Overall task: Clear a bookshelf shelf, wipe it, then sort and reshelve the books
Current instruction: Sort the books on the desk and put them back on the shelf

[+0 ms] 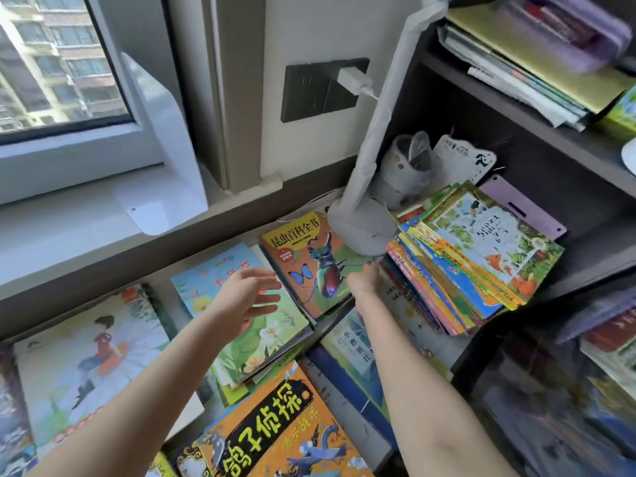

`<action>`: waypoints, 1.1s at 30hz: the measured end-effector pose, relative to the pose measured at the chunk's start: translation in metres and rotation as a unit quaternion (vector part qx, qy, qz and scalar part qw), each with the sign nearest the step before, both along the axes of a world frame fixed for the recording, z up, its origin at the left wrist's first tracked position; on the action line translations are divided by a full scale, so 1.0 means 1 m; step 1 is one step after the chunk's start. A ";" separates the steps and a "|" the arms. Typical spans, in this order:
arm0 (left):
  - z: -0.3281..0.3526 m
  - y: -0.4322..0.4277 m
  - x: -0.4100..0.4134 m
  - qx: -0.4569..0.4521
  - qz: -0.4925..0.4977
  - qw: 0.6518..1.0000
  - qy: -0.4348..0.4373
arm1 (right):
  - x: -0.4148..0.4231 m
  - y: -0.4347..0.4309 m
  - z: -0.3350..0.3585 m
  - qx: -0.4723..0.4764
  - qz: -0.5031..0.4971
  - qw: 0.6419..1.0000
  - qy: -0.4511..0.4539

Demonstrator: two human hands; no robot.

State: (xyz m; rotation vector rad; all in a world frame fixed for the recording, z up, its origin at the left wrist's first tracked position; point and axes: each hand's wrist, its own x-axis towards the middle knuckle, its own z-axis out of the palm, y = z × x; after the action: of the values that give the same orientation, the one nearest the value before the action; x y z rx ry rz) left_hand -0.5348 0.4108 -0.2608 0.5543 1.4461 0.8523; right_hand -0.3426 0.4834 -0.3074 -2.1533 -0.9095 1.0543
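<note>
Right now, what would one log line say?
left hand: open above flower book | right hand: between beetle book and book stack | right grip: unclear

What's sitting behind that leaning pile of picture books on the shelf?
A purple flat case, a white cup and a printed white card. The pile covers the lower part of the case and card.

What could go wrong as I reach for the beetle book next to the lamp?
1. The lamp base seems to overlap a corner of the beetle book; pulling the book could tip the lamp into the cup behind it.
2. The stack of thin books lies tilted and splayed, partly out of the shelf and close to the right hand; a bump may send it sliding.
</note>
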 end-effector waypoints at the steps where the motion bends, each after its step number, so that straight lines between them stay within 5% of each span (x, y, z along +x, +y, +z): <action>1: 0.001 -0.001 0.000 0.001 0.000 1.000 0.000 | 0.002 -0.004 0.007 0.011 0.023 0.997 -0.079; 7: 0.012 -0.008 0.007 0.012 -0.012 1.000 0.000 | 0.037 -0.014 0.066 0.263 -0.002 0.889 -0.375; 15: 0.026 -0.023 0.019 0.027 -0.033 0.999 -0.012 | 0.106 0.037 0.071 -0.074 0.130 0.830 -0.537; 22: 0.023 -0.036 0.013 0.019 -0.031 0.999 -0.010 | 0.121 0.041 0.074 -0.051 0.165 0.802 -0.572; 33: 0.021 -0.048 0.007 0.020 -0.027 0.999 -0.022 | 0.109 0.047 0.092 -0.021 0.303 0.689 -0.659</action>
State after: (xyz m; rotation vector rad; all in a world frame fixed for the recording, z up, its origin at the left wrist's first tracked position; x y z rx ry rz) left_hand -0.5280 0.3629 -0.2400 0.5979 1.3702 0.8464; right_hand -0.2334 0.5304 -0.2150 -2.5242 -2.3119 -0.5818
